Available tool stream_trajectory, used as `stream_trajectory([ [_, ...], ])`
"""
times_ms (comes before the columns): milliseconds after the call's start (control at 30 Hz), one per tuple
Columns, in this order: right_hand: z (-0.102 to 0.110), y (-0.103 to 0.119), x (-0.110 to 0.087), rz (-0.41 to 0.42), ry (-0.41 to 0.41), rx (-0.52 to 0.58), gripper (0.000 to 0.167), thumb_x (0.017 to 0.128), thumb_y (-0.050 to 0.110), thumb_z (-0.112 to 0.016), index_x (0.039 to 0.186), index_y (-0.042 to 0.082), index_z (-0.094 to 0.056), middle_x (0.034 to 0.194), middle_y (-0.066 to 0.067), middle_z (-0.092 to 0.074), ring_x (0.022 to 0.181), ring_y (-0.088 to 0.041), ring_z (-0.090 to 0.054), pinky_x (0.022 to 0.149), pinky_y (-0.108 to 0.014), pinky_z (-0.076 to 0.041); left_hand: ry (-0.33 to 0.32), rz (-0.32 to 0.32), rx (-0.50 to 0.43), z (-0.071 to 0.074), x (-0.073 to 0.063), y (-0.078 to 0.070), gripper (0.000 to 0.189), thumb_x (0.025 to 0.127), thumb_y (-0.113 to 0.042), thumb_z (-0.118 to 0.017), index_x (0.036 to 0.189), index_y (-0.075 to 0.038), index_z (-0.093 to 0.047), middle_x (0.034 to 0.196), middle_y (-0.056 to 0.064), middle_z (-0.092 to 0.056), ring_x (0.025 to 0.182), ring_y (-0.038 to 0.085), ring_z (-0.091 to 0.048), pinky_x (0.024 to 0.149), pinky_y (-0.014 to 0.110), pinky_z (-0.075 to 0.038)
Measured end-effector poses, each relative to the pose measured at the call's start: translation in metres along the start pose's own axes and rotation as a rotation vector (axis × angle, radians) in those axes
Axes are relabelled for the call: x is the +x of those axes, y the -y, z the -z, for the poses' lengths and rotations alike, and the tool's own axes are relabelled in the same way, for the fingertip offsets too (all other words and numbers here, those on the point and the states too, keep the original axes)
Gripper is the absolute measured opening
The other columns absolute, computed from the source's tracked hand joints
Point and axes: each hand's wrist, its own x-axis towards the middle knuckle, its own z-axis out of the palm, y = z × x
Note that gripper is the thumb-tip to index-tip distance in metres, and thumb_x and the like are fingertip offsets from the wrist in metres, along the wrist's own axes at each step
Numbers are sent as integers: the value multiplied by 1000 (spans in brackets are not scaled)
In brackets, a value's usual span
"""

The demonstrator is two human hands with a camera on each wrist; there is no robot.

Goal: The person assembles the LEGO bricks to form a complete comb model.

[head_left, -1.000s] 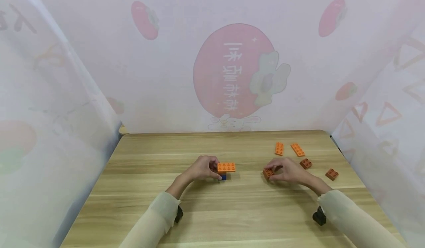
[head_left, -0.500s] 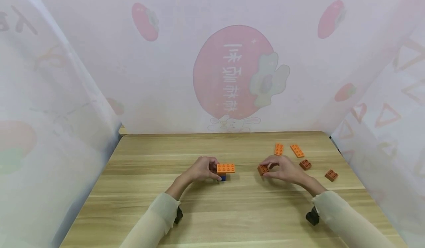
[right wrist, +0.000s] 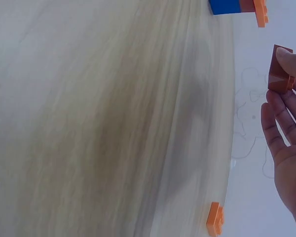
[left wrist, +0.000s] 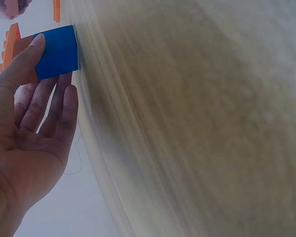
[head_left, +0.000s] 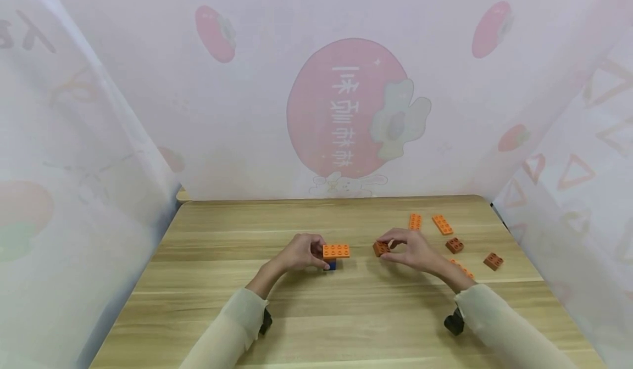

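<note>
Brown studded brick, now farther left

The blue block, orange plates and brown bricks look like smooth plastic, the tabletop wood-grained, the sleeves matt cloth.

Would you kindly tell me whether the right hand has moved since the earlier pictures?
Yes: the right hand has moved to the person's left, away from the rightmost brown brick on the table.

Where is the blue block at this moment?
In the head view, the blue block is just right of centre, in the person's left hand, lowest, beneath a brown block and an orange plate.
</note>
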Motion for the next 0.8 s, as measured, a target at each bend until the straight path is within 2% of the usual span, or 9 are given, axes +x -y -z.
stream_trajectory([
  [233,-3,7,7,-27,3,-8,35,88,8,-87,122,6,-77,113,-7,-77,96,-26,-74,77,-48,-64,7,3,-12,0,0,1,31,81,-6,-93,102,-6,-70,96,1,-77,87,12,-74,80,27,-62],
  [367,-4,12,13,-51,6,14,36,89,9,-87,123,5,-76,115,-7,-77,97,-27,-74,80,-53,-63,4,11,-20,1,1,1,31,81,-6,-93,101,-6,-70,95,2,-77,87,13,-74,79,27,-63],
  [600,-13,16,22,-53,-4,51,34,89,9,-87,121,5,-77,114,-9,-77,98,-26,-74,82,-53,-63,2,6,-4,1,2,0,31,80,-7,-94,100,-7,-70,94,-1,-76,84,11,-72,77,26,-62],
  [800,-21,17,29,-39,-20,62,34,88,8,-87,121,6,-77,113,-7,-77,97,-23,-74,82,-55,-63,8,7,-28,0,1,0,31,80,-6,-93,101,-7,-70,94,0,-76,85,12,-73,78,26,-62],
])
